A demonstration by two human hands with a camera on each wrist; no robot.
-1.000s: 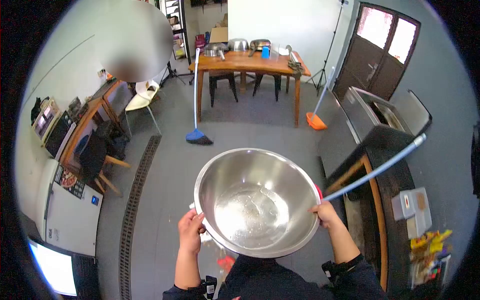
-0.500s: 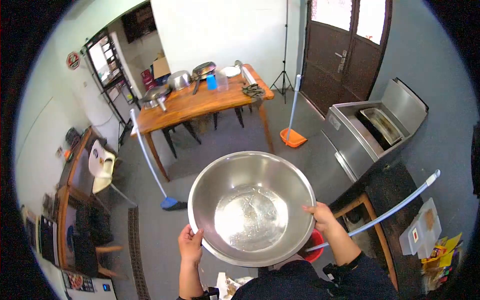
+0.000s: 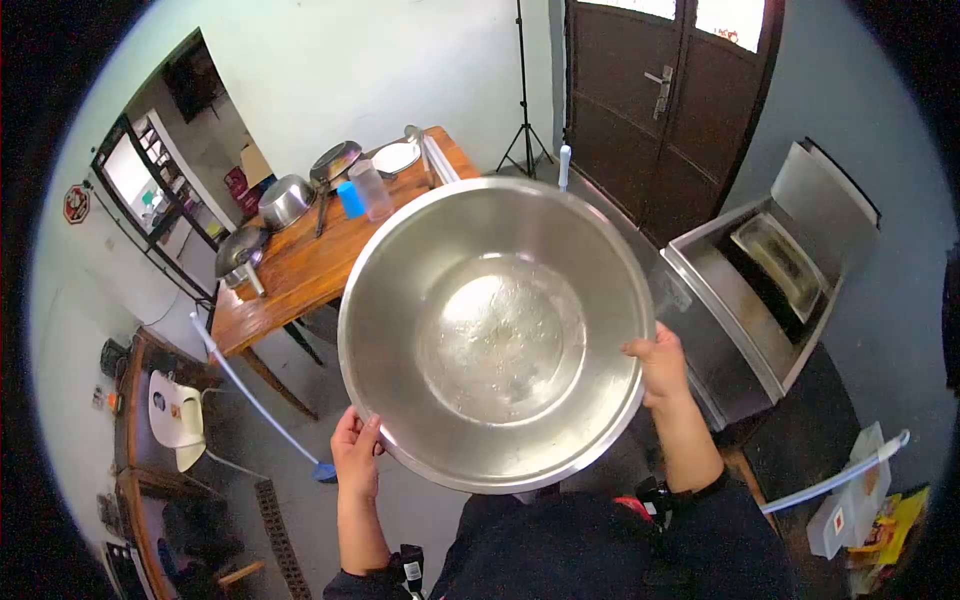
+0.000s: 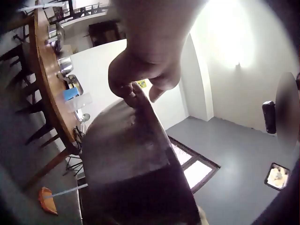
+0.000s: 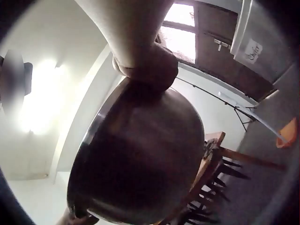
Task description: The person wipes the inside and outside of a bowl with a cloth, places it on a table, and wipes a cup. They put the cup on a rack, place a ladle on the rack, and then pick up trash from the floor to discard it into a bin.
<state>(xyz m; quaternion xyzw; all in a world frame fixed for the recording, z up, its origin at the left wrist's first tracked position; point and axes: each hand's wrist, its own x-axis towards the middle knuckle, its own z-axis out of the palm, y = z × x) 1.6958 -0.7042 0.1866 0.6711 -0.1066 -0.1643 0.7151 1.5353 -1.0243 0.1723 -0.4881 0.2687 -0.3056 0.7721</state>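
A large stainless steel mixing bowl (image 3: 500, 340) is held up in front of the body, its wet-looking inside facing the head camera. My left hand (image 3: 356, 450) grips the rim at its lower left, thumb on the inner side. On the right side of the rim, my right hand (image 3: 662, 368) holds on with the thumb over the edge and the fingers behind. From the left wrist view, the hand (image 4: 145, 75) pinches the rim, and the outer wall of the bowl (image 4: 126, 154) shows dark. The right wrist view shows the right hand (image 5: 147, 70) at the rim above the bowl's underside (image 5: 145, 150).
Beyond the bowl stands a wooden table (image 3: 300, 265) with pans, a metal bowl (image 3: 287, 202) and a blue cup (image 3: 350, 199). A steel fryer-like unit (image 3: 750, 290) is at right. A blue broom (image 3: 260, 395) leans at left, near a white chair (image 3: 178, 420).
The bowl has risen and looks larger in the head view, both hands still on its rim. The view has turned right, bringing the table and steel unit closer.
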